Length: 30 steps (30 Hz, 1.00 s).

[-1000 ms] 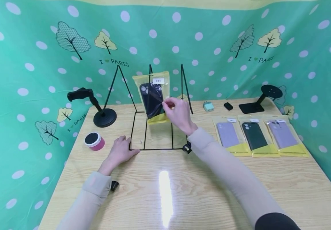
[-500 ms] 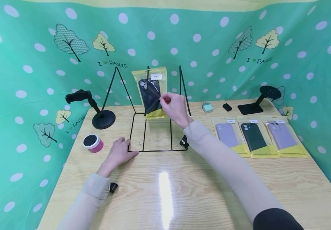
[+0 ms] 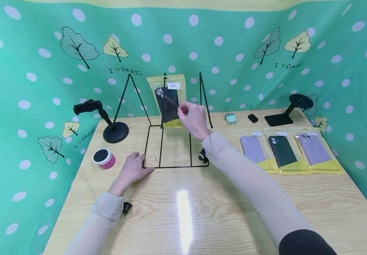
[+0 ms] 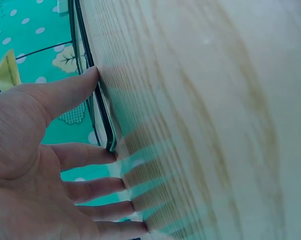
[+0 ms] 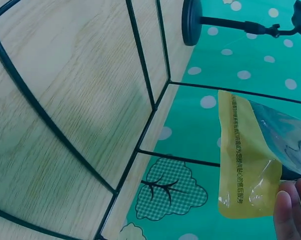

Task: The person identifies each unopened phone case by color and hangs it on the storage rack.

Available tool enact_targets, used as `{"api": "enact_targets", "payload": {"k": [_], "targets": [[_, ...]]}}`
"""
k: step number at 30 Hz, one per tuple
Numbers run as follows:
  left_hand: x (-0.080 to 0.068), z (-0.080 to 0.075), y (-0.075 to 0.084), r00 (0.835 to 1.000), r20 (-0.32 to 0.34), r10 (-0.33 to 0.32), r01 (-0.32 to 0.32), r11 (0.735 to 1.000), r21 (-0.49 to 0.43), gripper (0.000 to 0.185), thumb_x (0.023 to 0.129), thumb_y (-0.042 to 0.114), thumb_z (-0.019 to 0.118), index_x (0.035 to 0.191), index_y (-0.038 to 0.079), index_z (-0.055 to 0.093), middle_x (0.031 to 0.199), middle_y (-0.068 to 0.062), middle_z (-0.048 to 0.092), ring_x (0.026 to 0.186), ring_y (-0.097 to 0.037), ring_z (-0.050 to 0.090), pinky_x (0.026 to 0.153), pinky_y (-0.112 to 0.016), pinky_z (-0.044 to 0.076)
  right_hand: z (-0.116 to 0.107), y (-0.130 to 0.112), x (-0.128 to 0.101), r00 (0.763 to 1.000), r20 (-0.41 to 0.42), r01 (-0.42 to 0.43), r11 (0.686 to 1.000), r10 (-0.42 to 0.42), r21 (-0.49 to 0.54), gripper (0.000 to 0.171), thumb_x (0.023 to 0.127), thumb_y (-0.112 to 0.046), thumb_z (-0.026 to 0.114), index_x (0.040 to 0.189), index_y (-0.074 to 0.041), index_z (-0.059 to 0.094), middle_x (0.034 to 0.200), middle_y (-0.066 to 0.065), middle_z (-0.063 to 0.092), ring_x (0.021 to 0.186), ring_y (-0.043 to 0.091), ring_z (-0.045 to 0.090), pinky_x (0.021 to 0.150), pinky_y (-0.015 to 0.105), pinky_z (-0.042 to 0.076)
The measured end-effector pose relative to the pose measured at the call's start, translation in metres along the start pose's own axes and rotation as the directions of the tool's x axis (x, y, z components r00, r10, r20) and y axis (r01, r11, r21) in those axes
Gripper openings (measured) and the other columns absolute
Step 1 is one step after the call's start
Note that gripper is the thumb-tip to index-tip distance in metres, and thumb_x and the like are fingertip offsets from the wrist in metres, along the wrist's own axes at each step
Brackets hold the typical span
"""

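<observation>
A black wire display rack (image 3: pixel 173 148) stands at the middle of the wooden table (image 3: pixel 202 212). My right hand (image 3: pixel 192 118) pinches the right edge of a yellow packet holding a black phone case (image 3: pixel 168 102), held upright against the rack's middle upright. The right wrist view shows the packet's yellow lower end (image 5: pixel 245 165) by my fingertips (image 5: pixel 290 210). My left hand (image 3: pixel 134 169) lies flat on the table, fingers straight, touching the rack's front left corner (image 4: pixel 109 142).
Three packaged phone cases (image 3: pixel 282 150) lie in a row at the right. A pink round tin (image 3: pixel 104 158) and a black phone holder (image 3: pixel 106 120) stand at the left. A black stand (image 3: pixel 290 111), a green charger (image 3: pixel 231 118) and a small black item (image 3: pixel 252 118) sit at the back right.
My right hand has carried the packet a little away from me and upward, against the rack's middle upright. The left hand has stayed in place.
</observation>
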<state>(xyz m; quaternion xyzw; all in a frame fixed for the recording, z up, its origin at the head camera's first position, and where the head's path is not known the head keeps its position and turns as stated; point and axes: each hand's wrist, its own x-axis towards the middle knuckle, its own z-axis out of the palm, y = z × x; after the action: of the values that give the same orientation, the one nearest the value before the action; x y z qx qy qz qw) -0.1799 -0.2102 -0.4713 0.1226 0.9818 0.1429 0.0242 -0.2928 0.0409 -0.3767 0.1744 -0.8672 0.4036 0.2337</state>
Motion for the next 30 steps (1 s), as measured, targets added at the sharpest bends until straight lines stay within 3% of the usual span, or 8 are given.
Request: {"api": "enact_targets", "payload": {"k": [14,21,30], "targets": [[0.001,0.002,-0.001,1.000,0.010,-0.005,0.005,1.000,-0.008,0.071,0.082,0.040,0.073,0.120,-0.017,0.054,0.121,-0.039,0.047,0.116,-0.049,0.043,0.100,-0.055,0.030,-0.006,0.009,-0.007,0.998,0.017,0.053,0.994,-0.055,0.099,0.013,0.091,-0.010,0.062,0.093,-0.001,0.072,0.079,0.004,0.068,0.066,0.009,0.061,0.062,0.020,0.049],[0.001,0.003,-0.003,1.000,-0.003,0.011,-0.011,1.000,0.000,0.065,0.081,0.041,0.073,0.111,-0.015,0.058,0.114,-0.036,0.051,0.111,-0.046,0.046,0.098,-0.054,0.032,-0.013,0.013,-0.011,0.997,0.033,0.057,0.980,-0.065,0.191,0.012,0.090,-0.006,0.061,0.093,0.001,0.070,0.080,0.003,0.067,0.069,0.008,0.060,0.065,0.021,0.050],[0.002,0.002,-0.003,1.000,-0.007,0.008,-0.009,1.000,-0.005,0.064,0.081,0.039,0.073,0.111,-0.015,0.058,0.112,-0.035,0.052,0.109,-0.046,0.046,0.097,-0.054,0.033,-0.030,0.016,-0.023,0.993,0.019,0.112,0.991,-0.114,0.074,0.015,0.092,-0.015,0.062,0.093,-0.005,0.073,0.080,-0.003,0.067,0.070,0.003,0.059,0.067,0.020,0.048]]}}
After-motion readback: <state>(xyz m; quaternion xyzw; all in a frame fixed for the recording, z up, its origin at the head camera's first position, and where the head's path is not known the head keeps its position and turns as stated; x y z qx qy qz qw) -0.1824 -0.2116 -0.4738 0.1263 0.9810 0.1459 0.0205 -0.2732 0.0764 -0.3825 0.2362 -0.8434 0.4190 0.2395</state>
